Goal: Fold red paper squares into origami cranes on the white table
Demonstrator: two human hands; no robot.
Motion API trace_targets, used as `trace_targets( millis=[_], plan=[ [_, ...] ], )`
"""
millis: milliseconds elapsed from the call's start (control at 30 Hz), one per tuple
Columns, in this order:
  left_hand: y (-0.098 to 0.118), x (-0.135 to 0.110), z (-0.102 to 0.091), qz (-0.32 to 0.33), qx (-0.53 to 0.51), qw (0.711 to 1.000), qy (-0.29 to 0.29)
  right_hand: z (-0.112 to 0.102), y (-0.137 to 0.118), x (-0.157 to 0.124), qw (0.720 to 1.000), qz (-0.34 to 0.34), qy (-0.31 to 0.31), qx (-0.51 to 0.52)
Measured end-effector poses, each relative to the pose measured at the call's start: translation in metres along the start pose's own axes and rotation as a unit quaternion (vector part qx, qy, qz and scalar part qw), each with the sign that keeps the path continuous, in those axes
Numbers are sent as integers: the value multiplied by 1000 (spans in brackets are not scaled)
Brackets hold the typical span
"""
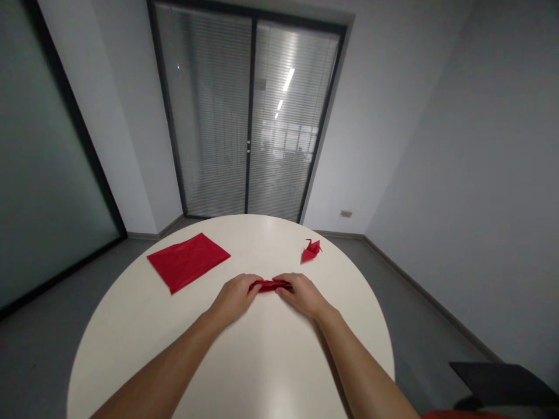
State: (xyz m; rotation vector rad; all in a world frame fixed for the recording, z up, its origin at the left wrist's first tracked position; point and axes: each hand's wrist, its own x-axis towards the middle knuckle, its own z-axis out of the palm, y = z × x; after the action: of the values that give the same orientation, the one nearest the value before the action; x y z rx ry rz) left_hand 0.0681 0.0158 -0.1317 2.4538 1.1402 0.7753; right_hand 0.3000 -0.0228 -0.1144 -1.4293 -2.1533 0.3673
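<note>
A narrow folded piece of red paper point(268, 286) spans the gap between my two hands, low over the middle of the table. My left hand point(237, 295) pinches its left end, thumb in front and fingers behind. At the other end my right hand point(303, 292) grips it the same way. The fingers cover both ends, so only the middle strip of the paper shows. Beyond my right hand sits a red origami crane point(311, 251). To the left of my left hand lies a flat stack of red paper point(188, 262).
The round white table point(244, 366) fills the lower middle of the view. Past its far edge stands a glass door point(248, 116) with blinds. A black chair part point(502, 384) is at the lower right, beside the table.
</note>
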Motion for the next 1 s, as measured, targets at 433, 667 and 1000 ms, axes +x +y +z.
trace_targets(
  millis=[433, 667, 1000],
  plan=[
    [3, 1, -2, -73, -53, 996, 17, 2, -1, 1, 994, 31, 17, 107],
    [-4, 2, 5, -71, -12, 997, 21, 4, 1, 0, 996, 45, -2, 74],
    [-3, 1, 11, 16, -3, 999, 50, 6, 2, 1, 997, 69, 19, -9]
  ],
)
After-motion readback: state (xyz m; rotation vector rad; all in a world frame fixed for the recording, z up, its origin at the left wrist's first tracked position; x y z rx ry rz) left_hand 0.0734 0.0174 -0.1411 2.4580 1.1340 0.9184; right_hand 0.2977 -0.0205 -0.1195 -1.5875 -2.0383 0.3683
